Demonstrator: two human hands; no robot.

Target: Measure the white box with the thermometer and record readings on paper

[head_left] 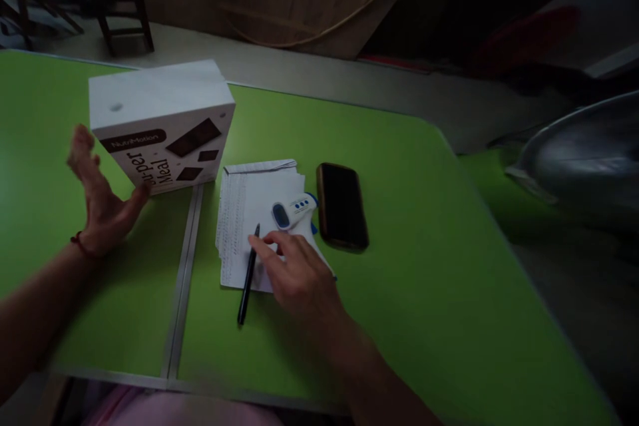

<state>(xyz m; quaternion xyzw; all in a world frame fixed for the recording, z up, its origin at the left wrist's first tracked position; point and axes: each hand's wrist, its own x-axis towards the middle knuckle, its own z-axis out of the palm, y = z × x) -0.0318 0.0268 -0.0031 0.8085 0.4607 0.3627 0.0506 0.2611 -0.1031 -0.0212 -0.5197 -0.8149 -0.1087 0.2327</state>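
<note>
Your left hand [102, 203] spreads wide beside a white box [164, 123] marked NutriMotion on a green table [424, 293], fingers splayed and palm free of any load. The thumb overlaps the box's lower edge in this view; whether it touches cannot be told. The larger lettering reads "Meal" beneath a word whose beginning is hard to make out near that thumb, and the box's far sides are out of sight. A red bracelet [84, 247] rings your left wrist.

Your right hand [304, 273] reaches over a stack of papers [237, 213], thumb and fingertips at the upper part of a black pen [247, 283]. The thumb covers a short stretch of it, so you cannot tell whether the hand grips it or merely meets it. The pen slants across the papers' near edge, its lower end over the table. Writing on the sheets is too small to read.

Under the same hand lies a white-and-blue thermometer [298, 206], much of its handle hidden. Just beside it rests a dark-screened phone [342, 206]. At right, a shiny rounded object [589, 153] is blurred and cut off by the frame.
</note>
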